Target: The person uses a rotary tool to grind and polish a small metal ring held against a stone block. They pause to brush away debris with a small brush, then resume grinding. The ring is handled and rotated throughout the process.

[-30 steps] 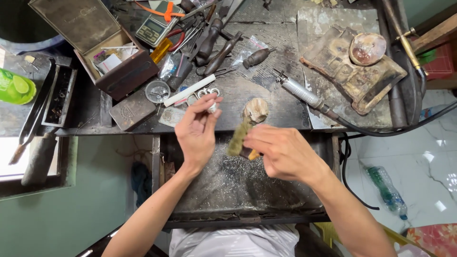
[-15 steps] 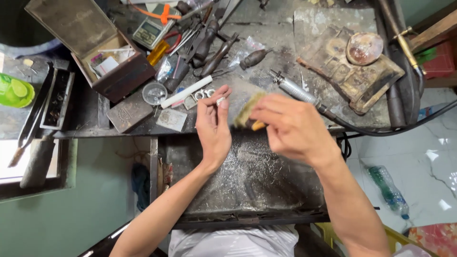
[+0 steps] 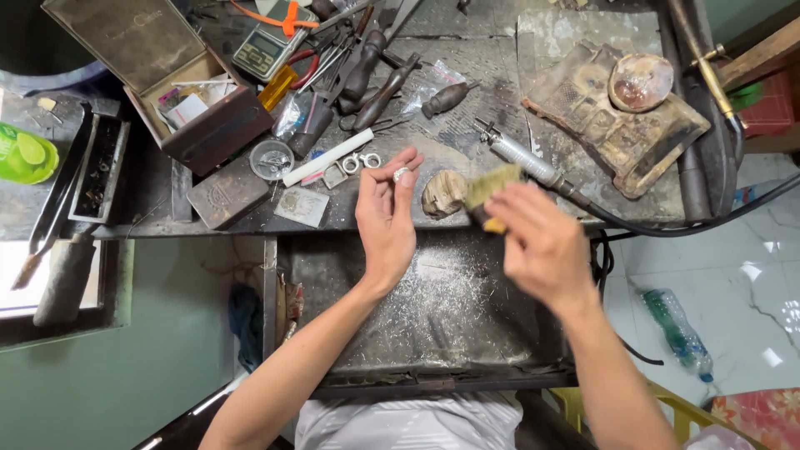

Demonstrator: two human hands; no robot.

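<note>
Far left of the hands: a green container point(image 3: 25, 154) with a lime slice printed on it, well apart from both hands.
Upper left of the left hand: an open brown box point(image 3: 179, 92) with papers inside, and a small scale point(image 3: 268, 46) beyond it.
Just left of the left hand: a white stick point(image 3: 327, 157) and two small metal rings point(image 3: 360, 161) on the workbench point(image 3: 467, 100).
Left hand point(image 3: 385, 218): raised, palm up, fingertips pinching a small silver ring point(image 3: 401, 174).
Between the hands: a worn wooden bench pin point(image 3: 442, 193).
Right hand point(image 3: 537, 246): closed around a bristle brush point(image 3: 490, 190), blurred, near the ring.
Beyond the right hand: a rotary handpiece point(image 3: 525, 161) on a black cable.
Below both hands: a metal tray point(image 3: 450, 308) dusted with filings.
</note>
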